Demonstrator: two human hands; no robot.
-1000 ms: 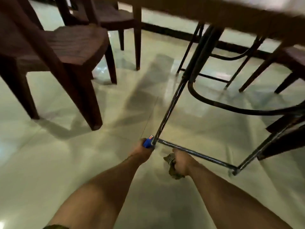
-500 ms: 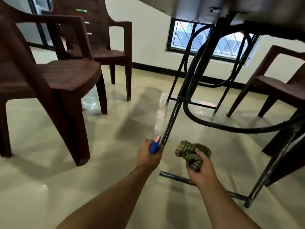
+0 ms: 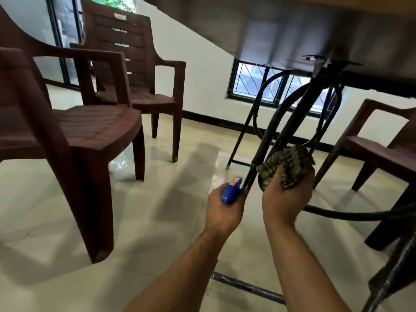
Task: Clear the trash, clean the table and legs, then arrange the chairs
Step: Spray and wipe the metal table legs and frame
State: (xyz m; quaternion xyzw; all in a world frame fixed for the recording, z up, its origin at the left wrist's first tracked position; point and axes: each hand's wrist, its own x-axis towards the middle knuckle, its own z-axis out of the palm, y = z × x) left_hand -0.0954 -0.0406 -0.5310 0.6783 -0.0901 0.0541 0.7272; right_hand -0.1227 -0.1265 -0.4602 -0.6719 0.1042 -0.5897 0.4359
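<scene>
right hand (image 3: 286, 199) has come up off the thin black metal floor crossbar (image 3: 247, 287) and now bunches the crumpled green-checked cloth (image 3: 286, 164) in curled fingers at the slanted black tubular table leg (image 3: 290, 122), touching or just beside it. my read: bottom rail done, leg wipe under way, chairs not arranged yet. left hand (image 3: 225, 212) stays low by the leg, fingers wrapped round a small blue plastic item with an orange label (image 3: 230, 191); can't tell what it is. cloth soft and woven, leg smooth and round, dark brown moulded plastic armchairs (image 3: 101, 127) ribbed, cream floor tiles (image 3: 157, 210) glossy.

Daylight from window (image 3: 270, 86); floor (image 3: 157, 199) glare; blurred, warped edges.
</scene>
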